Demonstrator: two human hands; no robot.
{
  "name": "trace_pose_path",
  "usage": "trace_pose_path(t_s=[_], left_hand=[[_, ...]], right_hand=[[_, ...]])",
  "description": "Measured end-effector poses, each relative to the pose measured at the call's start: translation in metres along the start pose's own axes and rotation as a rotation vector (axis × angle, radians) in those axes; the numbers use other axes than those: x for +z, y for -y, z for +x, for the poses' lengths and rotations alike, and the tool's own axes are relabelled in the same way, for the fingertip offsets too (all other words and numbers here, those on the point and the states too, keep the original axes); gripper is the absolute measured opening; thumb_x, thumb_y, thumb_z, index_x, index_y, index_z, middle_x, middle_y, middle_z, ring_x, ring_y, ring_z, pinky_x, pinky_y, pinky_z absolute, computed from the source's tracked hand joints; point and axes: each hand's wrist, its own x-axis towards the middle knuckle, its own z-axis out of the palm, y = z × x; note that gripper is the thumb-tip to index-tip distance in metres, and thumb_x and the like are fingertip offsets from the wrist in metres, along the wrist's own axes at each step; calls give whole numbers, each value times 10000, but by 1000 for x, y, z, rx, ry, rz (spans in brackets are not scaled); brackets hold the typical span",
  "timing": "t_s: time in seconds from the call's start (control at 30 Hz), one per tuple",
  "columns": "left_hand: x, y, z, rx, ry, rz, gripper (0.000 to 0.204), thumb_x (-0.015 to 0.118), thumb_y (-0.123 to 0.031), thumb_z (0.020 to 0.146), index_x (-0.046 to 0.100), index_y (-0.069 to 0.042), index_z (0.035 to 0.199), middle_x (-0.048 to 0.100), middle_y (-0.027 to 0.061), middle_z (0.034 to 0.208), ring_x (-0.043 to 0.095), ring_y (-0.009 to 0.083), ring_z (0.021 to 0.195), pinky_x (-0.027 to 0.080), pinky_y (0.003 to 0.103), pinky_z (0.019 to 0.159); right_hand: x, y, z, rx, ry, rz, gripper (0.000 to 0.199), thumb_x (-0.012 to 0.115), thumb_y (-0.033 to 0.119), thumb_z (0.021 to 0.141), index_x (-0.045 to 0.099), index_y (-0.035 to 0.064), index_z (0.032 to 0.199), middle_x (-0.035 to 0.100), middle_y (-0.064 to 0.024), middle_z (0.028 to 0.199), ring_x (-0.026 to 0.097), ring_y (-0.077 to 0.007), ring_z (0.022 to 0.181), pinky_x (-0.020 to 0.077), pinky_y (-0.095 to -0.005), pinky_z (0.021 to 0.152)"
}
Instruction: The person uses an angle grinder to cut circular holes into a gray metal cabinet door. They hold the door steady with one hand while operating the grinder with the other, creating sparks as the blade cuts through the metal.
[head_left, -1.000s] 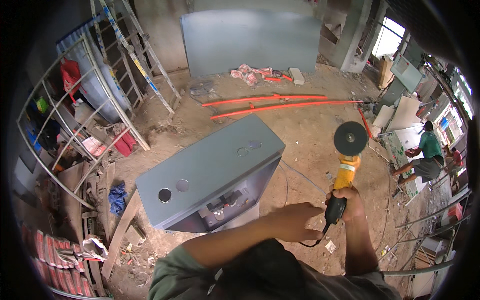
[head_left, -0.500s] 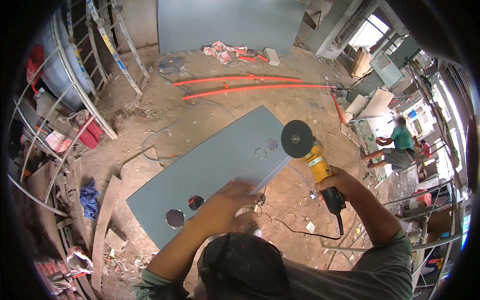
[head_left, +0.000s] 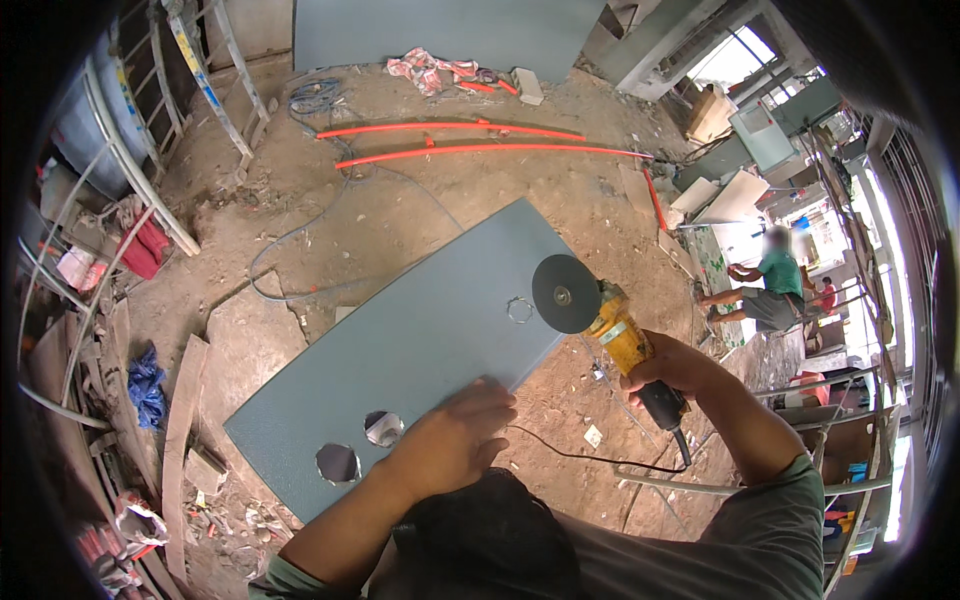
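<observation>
A grey-green panel (head_left: 430,320) slants in front of me, with two cut-out holes near its lower left and a small ring outline toward its far right. My right hand (head_left: 665,370) grips a yellow-and-black angle grinder (head_left: 622,338). The grinder's large dark disc (head_left: 566,294) hangs over the panel's right side; whether it touches is not clear. My left hand (head_left: 455,440) is closed on the panel's near edge, its fingers over the top and its thumb lower down. A dark cord (head_left: 580,457) trails from the grinder's rear.
Orange pipes (head_left: 490,150) and coiled cable (head_left: 315,97) lie on the dirt floor beyond the panel. Ladders (head_left: 212,85) lean at far left, above planks (head_left: 182,440) and a blue bag (head_left: 146,388). A person in green (head_left: 778,275) sits at the right, near metal rails.
My left hand has settled from a blurred motion onto the panel's near edge. The grinder and its disc have shifted slightly left relative to the panel, and the whole view has turned a little.
</observation>
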Motion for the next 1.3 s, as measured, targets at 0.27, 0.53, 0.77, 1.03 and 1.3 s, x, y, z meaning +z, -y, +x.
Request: trace_pose_path(t_s=[0.27,0.53,0.77,1.03,1.3], left_hand=[[2,3,-1,27,-7,34,378,806,-166,949,737,-11,1286,727,144,1390,656,342,1358,444,470,1279],[6,3,-3,15,-26,50,379,809,-168,943,731,-23,1285,723,147,1391,651,351,1362,470,466,1256],[6,3,-6,5,-30,59,368,798,-187,943,724,-38,1271,719,147,1390,657,337,1352,449,462,1278],[7,5,-4,22,-19,25,361,794,-169,939,725,7,1247,723,169,1379,657,334,1353,418,478,1302],[4,3,-4,21,-13,26,353,795,-159,940,728,-2,1249,715,163,1396,635,353,1381,422,471,1298]], right_hand=[[11,20,-5,54,-44,-60,537,826,0,832,561,8,1298,688,-123,960,757,-233,772,669,-395,689],[12,15,-4,45,-41,-49,522,823,-10,837,561,9,1287,681,-123,949,755,-247,762,663,-399,687],[17,21,-7,52,-74,-38,516,828,-18,843,560,9,1283,680,-128,975,754,-252,766,661,-402,683],[14,17,-5,34,-54,-57,512,830,-22,843,563,12,1279,674,-121,985,757,-244,772,663,-389,676],[16,17,-4,39,-54,-47,514,828,-20,841,566,13,1282,673,-121,988,757,-247,772,663,-391,677]])
